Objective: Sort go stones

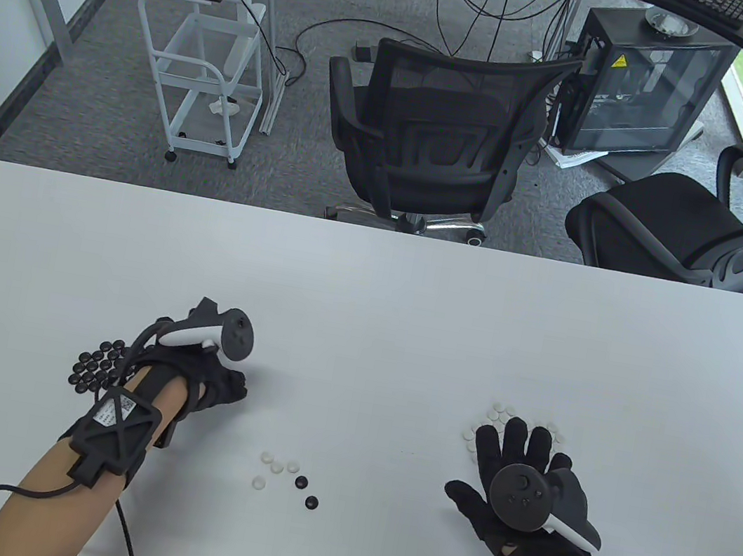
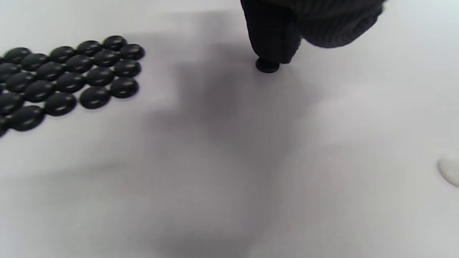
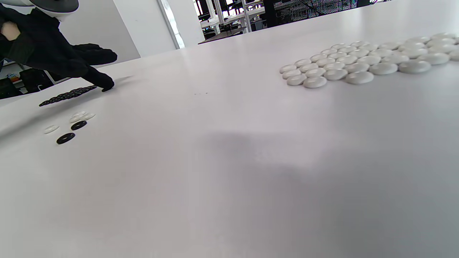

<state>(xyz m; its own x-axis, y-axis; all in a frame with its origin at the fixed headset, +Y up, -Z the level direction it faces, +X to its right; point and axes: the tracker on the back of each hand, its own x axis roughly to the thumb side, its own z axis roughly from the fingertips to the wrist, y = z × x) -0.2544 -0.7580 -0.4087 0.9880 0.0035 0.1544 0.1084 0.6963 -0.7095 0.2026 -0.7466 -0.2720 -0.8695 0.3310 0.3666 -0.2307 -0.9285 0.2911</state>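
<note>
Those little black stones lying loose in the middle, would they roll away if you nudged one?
Probably slide, not roll: the loose black stones lie flat, lens-shaped, on the smooth table. Their glossy domes, seen in the black pile, suggest a slippery pinch. They look hard and rigid.

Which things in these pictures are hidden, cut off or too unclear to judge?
- Black stone pile: table view, partly hidden by the left hand and its cable; left wrist view, cut by the left edge.
- White stone pile: table view, partly under the right hand; full count unknown.
- Right hand's fingers: absent from the right wrist view.
</note>
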